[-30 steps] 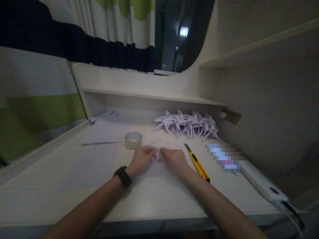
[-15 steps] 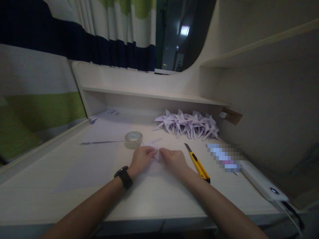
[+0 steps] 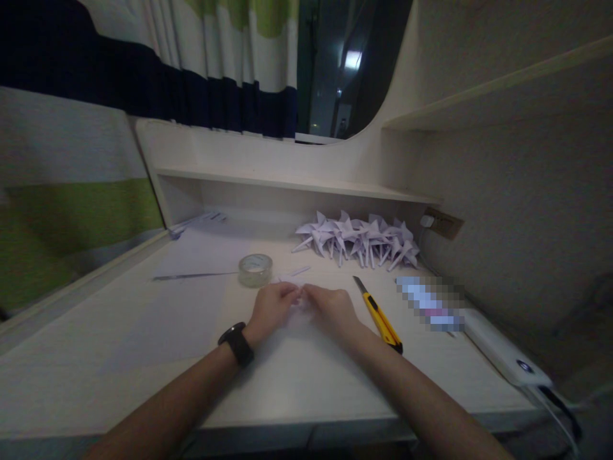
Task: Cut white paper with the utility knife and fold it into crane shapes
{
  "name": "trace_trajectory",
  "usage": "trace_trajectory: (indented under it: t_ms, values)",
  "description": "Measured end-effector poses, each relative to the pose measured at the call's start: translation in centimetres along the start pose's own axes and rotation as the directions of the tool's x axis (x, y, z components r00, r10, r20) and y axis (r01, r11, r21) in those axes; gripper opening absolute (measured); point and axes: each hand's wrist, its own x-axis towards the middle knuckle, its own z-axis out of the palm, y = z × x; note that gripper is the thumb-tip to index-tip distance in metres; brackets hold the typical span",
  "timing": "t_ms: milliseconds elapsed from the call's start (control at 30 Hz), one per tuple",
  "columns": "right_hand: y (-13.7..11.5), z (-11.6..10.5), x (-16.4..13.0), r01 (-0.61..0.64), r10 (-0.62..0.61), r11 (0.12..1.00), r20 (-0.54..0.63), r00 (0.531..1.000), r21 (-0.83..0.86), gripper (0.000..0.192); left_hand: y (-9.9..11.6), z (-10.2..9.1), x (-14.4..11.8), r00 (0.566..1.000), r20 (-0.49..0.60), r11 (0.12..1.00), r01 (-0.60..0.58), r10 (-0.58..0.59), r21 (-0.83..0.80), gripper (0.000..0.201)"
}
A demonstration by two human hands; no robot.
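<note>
the left hand (image 3: pixel 272 308) and right hand (image 3: pixel 330 308) meet at the centre of the frame, resting low on the desk (image 3: pixel 119 358). both hands are curled, fingertips pinched together on a small piece of pale paper (image 3: pixel 301 299) held between them. only a sliver of the paper shows in the gap between the two hands; its shape cannot be told. a dark watch (image 3: pixel 235 343) sits on the left wrist, lower left of the hands.

just above and left of the left hand stands a roll of clear tape (image 3: pixel 255 269), lying flat on the desk. a thin paper strip (image 3: pixel 293 274) lies just above the hands, to the right of the tape. further left in the frame, a long thin ruler-like strip (image 3: pixel 194 276) lies across a large pale sheet (image 3: pixel 191 281), pointing toward the tape.

right of the right hand lies a yellow utility knife (image 3: pixel 378 314), blade end toward the upper left, apart from the hand. a cluster of folded paper cranes (image 3: pixel 361 239) stands in the upper centre right, against the back wall under the shelf (image 3: pixel 297 184). a white power bank (image 3: pixel 502 354) lies at the right edge of the desk, with a cable running off at the lower right. a wall outlet (image 3: pixel 443 223) sits right of the cranes.
</note>
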Motion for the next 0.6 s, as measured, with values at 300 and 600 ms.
trace_trajectory:
  t_ms: [300, 600]
  values:
    - [1.7, -1.0, 1.0, -0.045, 0.032, 0.857, 0.034, 0.999, 0.513, 0.024, 0.2, -0.4, 0.2, 0.999, -0.002, 0.999, -0.044, 0.044, 0.026, 0.026]
    - [2.1, -1.2, 1.7, -0.091, 0.131, 0.824, -0.031, 0.991, 0.56, 0.042, 1.2, -0.4, -0.4, 0.992, 0.019, 0.981, -0.128, 0.126, 0.148, 0.025]
